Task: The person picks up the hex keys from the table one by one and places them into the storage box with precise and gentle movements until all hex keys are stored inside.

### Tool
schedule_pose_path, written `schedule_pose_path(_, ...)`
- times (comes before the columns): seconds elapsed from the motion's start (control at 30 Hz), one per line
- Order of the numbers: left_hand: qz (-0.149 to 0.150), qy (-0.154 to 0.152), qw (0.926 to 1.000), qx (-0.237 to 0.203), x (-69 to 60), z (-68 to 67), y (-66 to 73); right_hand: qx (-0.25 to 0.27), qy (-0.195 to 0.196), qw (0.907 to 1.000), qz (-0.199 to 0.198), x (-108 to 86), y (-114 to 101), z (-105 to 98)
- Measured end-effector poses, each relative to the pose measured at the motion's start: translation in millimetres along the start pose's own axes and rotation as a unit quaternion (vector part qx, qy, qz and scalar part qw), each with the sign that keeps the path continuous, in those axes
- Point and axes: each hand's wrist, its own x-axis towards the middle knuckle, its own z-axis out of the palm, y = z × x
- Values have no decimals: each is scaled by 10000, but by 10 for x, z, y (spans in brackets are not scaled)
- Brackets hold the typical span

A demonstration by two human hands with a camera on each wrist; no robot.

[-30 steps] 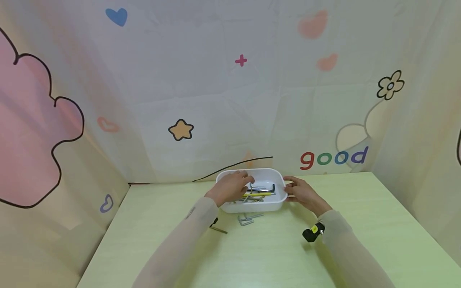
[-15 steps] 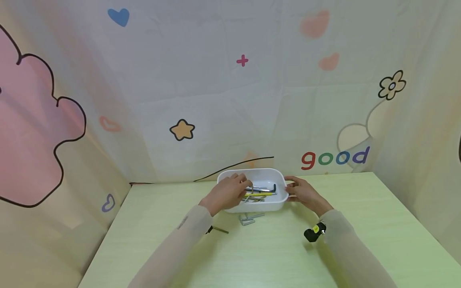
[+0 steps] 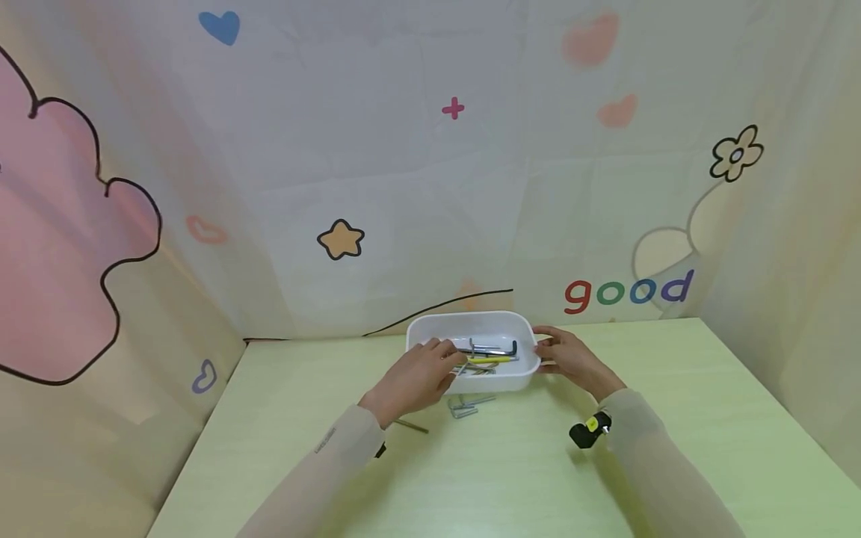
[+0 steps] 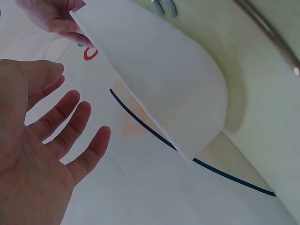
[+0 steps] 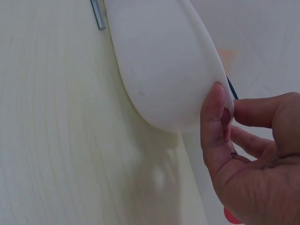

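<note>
A white container [image 3: 484, 383] stands at the back of the table. Inside lie several hex keys, a black one [image 3: 514, 348] and a yellow rod [image 3: 491, 360] among them. My right hand [image 3: 573, 360] pinches its right end; in the right wrist view, the thumb and fingers of that hand [image 5: 253, 164] grip the rim of the container [image 5: 159, 65]. Over the front left rim is my left hand [image 3: 410, 379], hiding that corner. From the left wrist, the hand [image 4: 47, 126] shows bent, spread fingers beside the container [image 4: 164, 79], with nothing visible in them.
Several silver hex keys [image 3: 464, 409] lie on the table [image 3: 511, 478] just before the container. A bronze-coloured rod [image 3: 412, 426], partly behind my left forearm, lies left of them. A printed curtain [image 3: 403, 172] hangs close behind the container and along both sides.
My left hand has drawn back toward the front left, from inside the container to its front rim, uncovering more of the contents. My right hand has kept its grip on the right end.
</note>
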Motion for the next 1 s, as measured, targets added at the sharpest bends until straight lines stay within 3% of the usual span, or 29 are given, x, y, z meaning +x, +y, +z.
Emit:
schedule_pose_path(0.23,12,152,9998,94,-160,40,67,14,-1,10000,52,-1,10,13)
schedule_pose_path(0.63,62,138,9995,283,-383,35,119,-41,20,10000,48,2,-8,3)
schedule_pose_path(1.0,-79,-86,9998,144,-639,140,71,-35,6,10000,70,-2,1,14)
